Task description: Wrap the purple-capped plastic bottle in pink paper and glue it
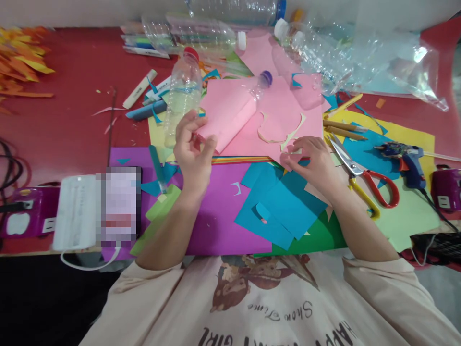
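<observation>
A clear plastic bottle with a purple cap [266, 78] lies tilted, its body wrapped in pink paper [230, 122]. My left hand [194, 154] grips the bottle's base end, fingers behind and thumb in front. Beneath the bottle is a larger pink sheet [302, 108]. At that sheet's lower right corner is my right hand [311, 161], thumb and fingers closed on the pink paper's edge; the exact pinch is partly hidden. Curved cream paper scraps [293, 132] lie just beyond its fingertips. Scissors [355, 168] with red and yellow handles rest right of this hand.
A blue glue gun [412, 166] lies at the right. Another bottle [184, 86] with a red cap stands behind my left hand, and several clear bottles [209, 36] lie at the back. Purple paper [223, 211], blue paper [277, 206] and a phone [122, 206] are nearer me.
</observation>
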Motion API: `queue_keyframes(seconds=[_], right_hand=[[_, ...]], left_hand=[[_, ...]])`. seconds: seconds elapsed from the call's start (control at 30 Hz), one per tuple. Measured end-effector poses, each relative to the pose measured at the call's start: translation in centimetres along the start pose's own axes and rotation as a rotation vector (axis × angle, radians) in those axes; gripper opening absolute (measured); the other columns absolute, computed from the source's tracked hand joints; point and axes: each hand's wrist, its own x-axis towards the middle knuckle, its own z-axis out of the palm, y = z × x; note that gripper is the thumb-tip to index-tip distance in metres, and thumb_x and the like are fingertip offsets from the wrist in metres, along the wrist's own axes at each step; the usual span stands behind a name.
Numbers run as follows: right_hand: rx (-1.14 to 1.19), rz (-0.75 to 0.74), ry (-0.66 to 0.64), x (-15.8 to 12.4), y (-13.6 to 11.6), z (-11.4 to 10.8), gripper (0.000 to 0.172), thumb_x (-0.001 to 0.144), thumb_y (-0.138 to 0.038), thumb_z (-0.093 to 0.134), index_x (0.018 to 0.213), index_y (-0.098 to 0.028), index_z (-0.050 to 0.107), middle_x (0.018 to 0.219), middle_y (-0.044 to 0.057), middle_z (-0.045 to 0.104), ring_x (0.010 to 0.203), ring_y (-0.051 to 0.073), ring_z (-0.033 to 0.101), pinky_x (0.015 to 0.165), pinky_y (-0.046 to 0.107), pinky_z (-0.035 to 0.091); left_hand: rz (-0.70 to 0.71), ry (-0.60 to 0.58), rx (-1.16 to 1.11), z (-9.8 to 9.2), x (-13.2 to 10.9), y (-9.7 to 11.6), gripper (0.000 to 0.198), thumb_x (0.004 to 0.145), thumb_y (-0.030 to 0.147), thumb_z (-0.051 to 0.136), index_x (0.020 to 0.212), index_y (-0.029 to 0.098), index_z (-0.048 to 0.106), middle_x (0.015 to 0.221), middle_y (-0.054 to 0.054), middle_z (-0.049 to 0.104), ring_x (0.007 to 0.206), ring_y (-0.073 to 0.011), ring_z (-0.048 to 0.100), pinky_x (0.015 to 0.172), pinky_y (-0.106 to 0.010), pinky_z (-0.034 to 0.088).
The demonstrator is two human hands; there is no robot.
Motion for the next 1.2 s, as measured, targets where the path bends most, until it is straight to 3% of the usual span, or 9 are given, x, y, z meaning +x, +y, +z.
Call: queue_keyframes(seconds=[0.13, 0.27, 0.53, 0.67, 0.73, 0.83, 0.9, 1.03, 1.2], right_hand=[[-0.123, -0.083, -0.071, -0.3, 0.1, 0.5, 0.028, 0.083, -0.039, 0.063, 0.103, -0.020, 0.060, 0.116, 0.012, 0.061, 0.114, 0.030, 0.050, 0.097, 0.048, 0.042], [-0.192, -0.081, -0.110, -0.4, 0.4, 1.0, 0.047, 0.079, -0.044, 0.066, 0.118, -0.019, 0.056, 0.139, 0.016, 0.048, 0.130, 0.036, 0.038, 0.104, 0.056, 0.036], [-0.193, -0.048, -0.053, -0.2, 0.9, 1.3, 0.023, 0.084, -0.024, 0.059, 0.105, -0.019, 0.065, 0.134, 0.014, 0.056, 0.128, 0.032, 0.045, 0.104, 0.052, 0.041], [-0.157, -0.048, -0.007, 0.0, 1.2, 1.4, 0.016, 0.089, -0.023, 0.053, 0.097, -0.020, 0.067, 0.125, 0.013, 0.063, 0.123, 0.029, 0.051, 0.101, 0.051, 0.043], [-0.117, -0.054, 0.027, 0.0, 1.1, 1.3, 0.016, 0.090, -0.022, 0.052, 0.095, -0.021, 0.067, 0.119, 0.012, 0.066, 0.119, 0.028, 0.054, 0.099, 0.050, 0.045], [-0.060, -0.057, 0.096, 0.0, 0.6, 0.9, 0.015, 0.090, -0.023, 0.052, 0.091, -0.024, 0.066, 0.113, 0.010, 0.068, 0.110, 0.027, 0.059, 0.095, 0.049, 0.048], [-0.026, -0.037, 0.147, -0.2, 0.1, 0.6, 0.013, 0.090, -0.025, 0.052, 0.087, -0.025, 0.065, 0.107, 0.008, 0.069, 0.105, 0.026, 0.062, 0.091, 0.050, 0.049], [0.056, 0.025, 0.232, -0.4, -1.0, 0.0, 0.013, 0.090, -0.028, 0.052, 0.083, -0.024, 0.063, 0.098, 0.008, 0.069, 0.098, 0.024, 0.064, 0.087, 0.046, 0.051], [0.104, 0.022, 0.293, -0.7, -1.8, -0.2, 0.015, 0.091, -0.028, 0.051, 0.080, -0.024, 0.061, 0.089, 0.007, 0.069, 0.090, 0.022, 0.066, 0.082, 0.042, 0.053]], left_hand=[[-0.016, 0.053, 0.162, -0.5, 0.2, -0.5, 0.031, 0.082, 0.049, 0.063, 0.108, 0.031, 0.060, 0.137, -0.003, 0.051, 0.131, -0.0245, 0.044, 0.103, -0.039, 0.047], [0.035, 0.031, 0.236, -0.5, 0.0, -0.4, 0.034, 0.086, 0.051, 0.056, 0.114, 0.031, 0.057, 0.138, -0.004, 0.049, 0.134, -0.0231, 0.041, 0.111, -0.043, 0.037], [0.262, -0.051, 0.265, 0.5, -1.6, 2.4, 0.029, 0.094, 0.044, 0.045, 0.120, 0.039, 0.054, 0.145, 0.004, 0.042, 0.140, -0.0184, 0.031, 0.116, -0.044, 0.028], [0.410, -0.046, 0.301, 0.6, -2.1, 2.9, 0.026, 0.093, 0.040, 0.047, 0.112, 0.031, 0.060, 0.127, -0.003, 0.058, 0.123, -0.0197, 0.050, 0.105, -0.041, 0.041], [0.414, -0.161, 0.227, 0.6, -2.5, 3.1, 0.022, 0.092, 0.037, 0.048, 0.103, 0.027, 0.064, 0.102, -0.003, 0.068, 0.100, -0.0178, 0.063, 0.090, -0.035, 0.050], [0.338, -0.520, 0.097, 0.8, -3.2, 3.5, 0.020, 0.093, 0.030, 0.047, 0.099, 0.025, 0.066, 0.082, 0.001, 0.072, 0.074, -0.0131, 0.067, 0.074, -0.026, 0.052], [0.226, -0.669, 0.129, 1.0, -3.4, 3.7, 0.023, 0.092, 0.029, 0.048, 0.108, 0.025, 0.063, 0.093, -0.001, 0.073, 0.084, -0.0148, 0.069, 0.079, -0.027, 0.052], [0.013, -0.671, 0.259, 1.5, -2.8, 3.4, 0.031, 0.093, 0.035, 0.047, 0.118, 0.021, 0.057, 0.115, -0.008, 0.067, 0.107, -0.0209, 0.064, 0.094, -0.034, 0.049], [-0.059, -0.566, 0.202, 1.6, -2.3, 3.1, 0.028, 0.091, 0.040, 0.047, 0.106, 0.020, 0.061, 0.116, -0.010, 0.065, 0.112, -0.0227, 0.059, 0.099, -0.038, 0.046]])
